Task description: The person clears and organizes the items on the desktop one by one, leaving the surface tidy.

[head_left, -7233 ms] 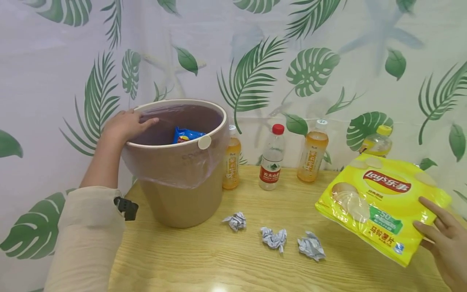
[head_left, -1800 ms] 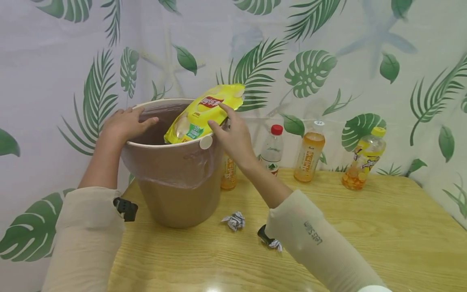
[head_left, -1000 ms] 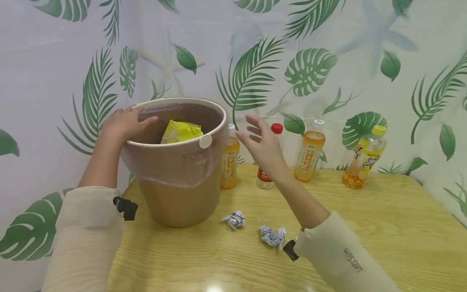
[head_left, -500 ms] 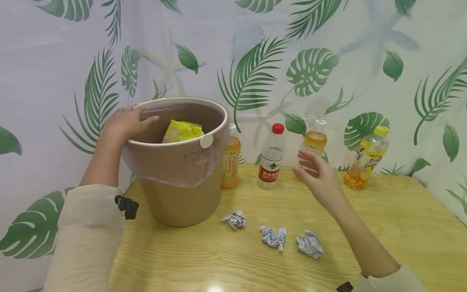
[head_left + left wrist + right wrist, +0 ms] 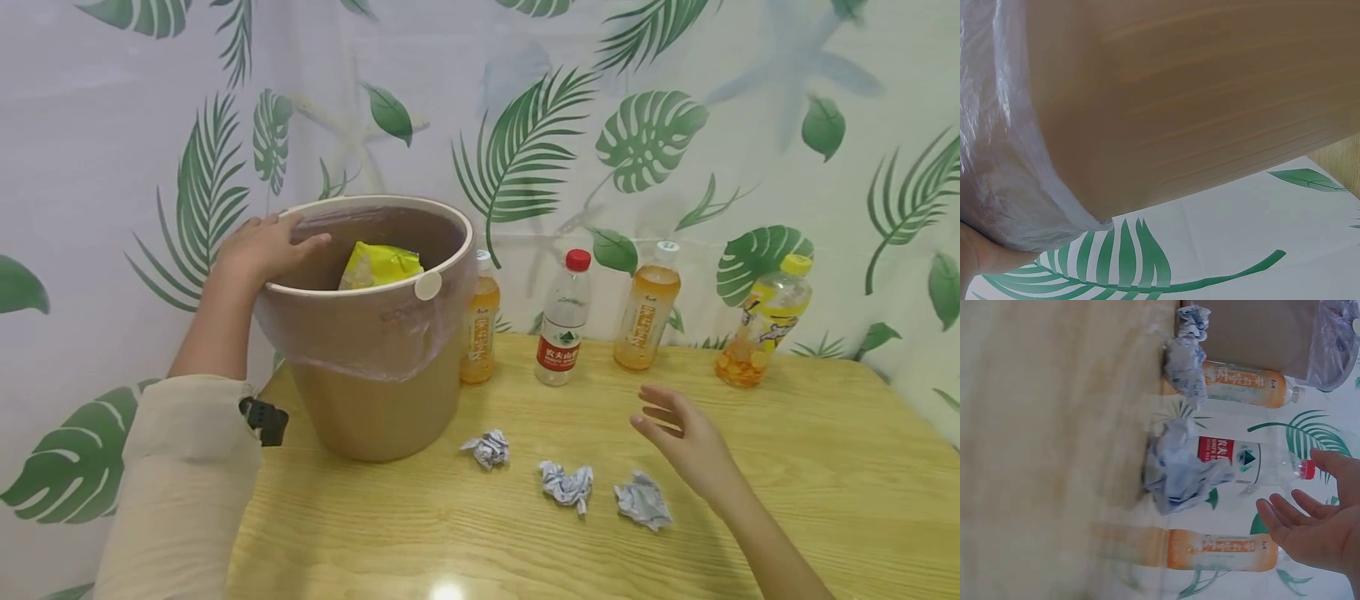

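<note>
My left hand (image 5: 262,247) grips the left rim of a brown trash can (image 5: 375,417) lined with a clear plastic bag (image 5: 360,346). The thumb lies over the inner side. In the left wrist view, part of the hand (image 5: 985,253) touches the bagged outer wall. A yellow chip bag (image 5: 381,265) sits inside the can, its lower part hidden by the rim. My right hand (image 5: 690,442) hovers over the table, fingers loosely bent and holding nothing. Nearest to it is a crumpled paper ball (image 5: 643,502). Two more paper balls, a middle one (image 5: 566,485) and a left one (image 5: 489,450), lie towards the can.
Along the back of the wooden table (image 5: 420,533) stand several bottles: an orange drink bottle (image 5: 480,329) partly behind the can, a red-capped water bottle (image 5: 562,325), another orange drink bottle (image 5: 647,312) and a yellow-capped bottle (image 5: 761,325). A leaf-patterned sheet (image 5: 540,50) hangs behind.
My right hand brought the yellow chip bag from the right, let it go inside the can, then withdrew right and down towards the paper balls. My left hand has stayed on the rim.
</note>
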Demonstrator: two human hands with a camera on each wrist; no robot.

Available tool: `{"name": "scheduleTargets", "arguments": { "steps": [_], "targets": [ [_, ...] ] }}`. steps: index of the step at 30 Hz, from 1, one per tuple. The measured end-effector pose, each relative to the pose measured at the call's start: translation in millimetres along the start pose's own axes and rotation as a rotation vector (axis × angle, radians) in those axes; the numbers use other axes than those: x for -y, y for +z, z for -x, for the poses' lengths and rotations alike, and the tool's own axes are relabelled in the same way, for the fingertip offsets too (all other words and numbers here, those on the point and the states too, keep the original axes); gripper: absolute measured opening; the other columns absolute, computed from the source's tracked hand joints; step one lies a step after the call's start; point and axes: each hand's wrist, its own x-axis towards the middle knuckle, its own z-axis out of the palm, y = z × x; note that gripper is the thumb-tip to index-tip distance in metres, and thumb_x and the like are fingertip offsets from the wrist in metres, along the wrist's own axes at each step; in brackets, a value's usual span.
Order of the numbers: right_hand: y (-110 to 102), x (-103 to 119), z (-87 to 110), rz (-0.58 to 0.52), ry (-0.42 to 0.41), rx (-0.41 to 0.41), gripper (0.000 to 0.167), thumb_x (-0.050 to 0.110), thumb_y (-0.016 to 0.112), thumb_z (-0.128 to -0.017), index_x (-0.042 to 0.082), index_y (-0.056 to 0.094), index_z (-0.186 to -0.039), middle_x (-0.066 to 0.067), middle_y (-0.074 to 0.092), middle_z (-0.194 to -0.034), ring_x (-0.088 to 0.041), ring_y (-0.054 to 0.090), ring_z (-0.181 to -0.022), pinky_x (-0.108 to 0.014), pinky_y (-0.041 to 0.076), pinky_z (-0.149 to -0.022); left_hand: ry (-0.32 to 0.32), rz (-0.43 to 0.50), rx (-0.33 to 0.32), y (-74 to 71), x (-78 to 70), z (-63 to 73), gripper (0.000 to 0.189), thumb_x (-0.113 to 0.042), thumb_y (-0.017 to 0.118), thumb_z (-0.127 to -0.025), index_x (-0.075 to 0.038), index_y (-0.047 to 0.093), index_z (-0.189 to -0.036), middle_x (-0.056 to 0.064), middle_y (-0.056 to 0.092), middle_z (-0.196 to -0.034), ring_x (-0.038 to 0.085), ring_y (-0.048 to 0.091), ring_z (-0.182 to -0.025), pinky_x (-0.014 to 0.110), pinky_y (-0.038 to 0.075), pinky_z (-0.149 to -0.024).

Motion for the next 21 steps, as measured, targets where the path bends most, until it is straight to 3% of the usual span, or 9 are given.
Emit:
{"name": "scheduleTargets", "arguments": {
  "steps": [6,12,17,21],
  "targets": [
    [4,-15,9.2,-0.023,0.017,0.044,0.053,0.022,0.057,-0.093,-0.007,0.037,-0.133,-0.028,0.044,-0.129,-0.042,0.047,-0.113,-0.043,0.046,-0.086,0.007,-0.01,-0.007,1.1,-0.7,-2.0,0.075,-0.054,0.031,-0.094,-0.001,0.016,-0.145,0.033,0.016,-0.143,0.05,0.01,-0.13,0.061,0.013,-0.102],
    [4,-28,15.8,-0.092,0.044,0.141,0.052,0.019,0.058,-0.092,-0.007,0.037,-0.132,-0.029,0.042,-0.13,-0.044,0.044,-0.114,-0.04,0.049,-0.083,0.004,-0.012,-0.004,0.1,1.6,-2.1,0.076,-0.055,0.03,-0.094,-0.001,0.014,-0.145,0.033,0.015,-0.143,0.05,0.01,-0.13,0.06,0.013,-0.102],
    [6,-46,24.2,-0.136,0.06,0.221,0.053,0.018,0.059,-0.091,-0.005,0.037,-0.134,-0.026,0.041,-0.132,-0.042,0.042,-0.118,-0.038,0.045,-0.089,0.001,-0.008,-0.009,-0.3,0.7,-0.6,0.075,-0.054,0.031,-0.094,-0.001,0.015,-0.145,0.033,0.016,-0.142,0.05,0.011,-0.129,0.061,0.013,-0.102],
    [8,-58,27.7,-0.163,0.051,0.274,0.056,0.015,0.061,-0.09,-0.006,0.035,-0.135,-0.028,0.04,-0.132,-0.045,0.038,-0.119,-0.043,0.041,-0.092,0.0,-0.016,-0.012,-0.5,0.4,-0.5,0.074,-0.053,0.032,-0.095,0.0,0.017,-0.145,0.033,0.017,-0.142,0.049,0.013,-0.129,0.06,0.014,-0.101]
  ]
}}
